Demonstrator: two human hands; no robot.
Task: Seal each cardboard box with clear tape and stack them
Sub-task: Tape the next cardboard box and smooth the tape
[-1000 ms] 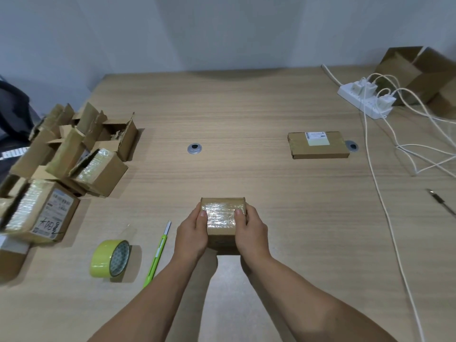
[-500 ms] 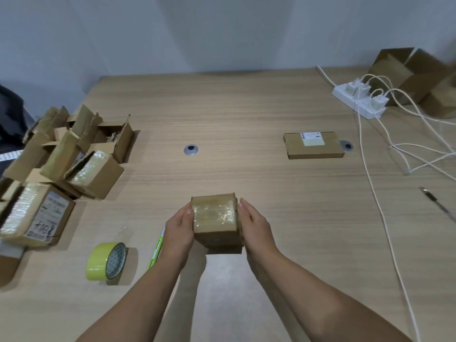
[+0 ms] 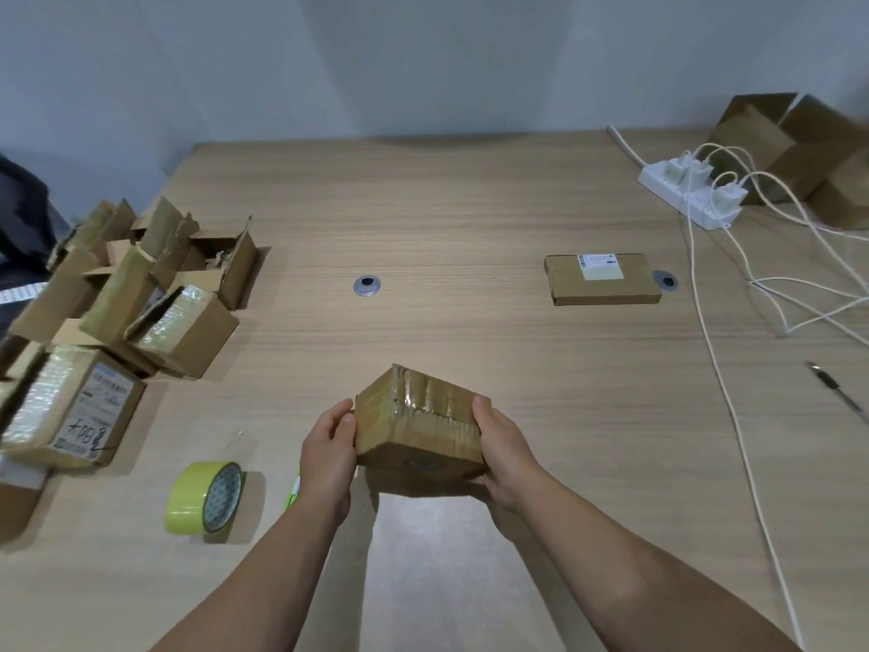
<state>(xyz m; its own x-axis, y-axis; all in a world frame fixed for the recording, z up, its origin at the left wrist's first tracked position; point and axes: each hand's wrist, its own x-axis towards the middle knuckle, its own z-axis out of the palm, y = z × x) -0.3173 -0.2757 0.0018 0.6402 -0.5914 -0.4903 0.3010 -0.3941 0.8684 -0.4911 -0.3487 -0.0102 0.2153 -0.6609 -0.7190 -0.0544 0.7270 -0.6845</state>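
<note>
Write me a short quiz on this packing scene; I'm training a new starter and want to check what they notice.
1. True or false: the small box is held tilted between the left hand and the right hand.
2. Multiple choice: the tape roll stands on its edge A) on the table, left of the left hand; B) beside the power strip; C) inside an open carton.
3. Fill in: the flat box further back carries a white ___ on top.
Key: 1 true; 2 A; 3 label.
</note>
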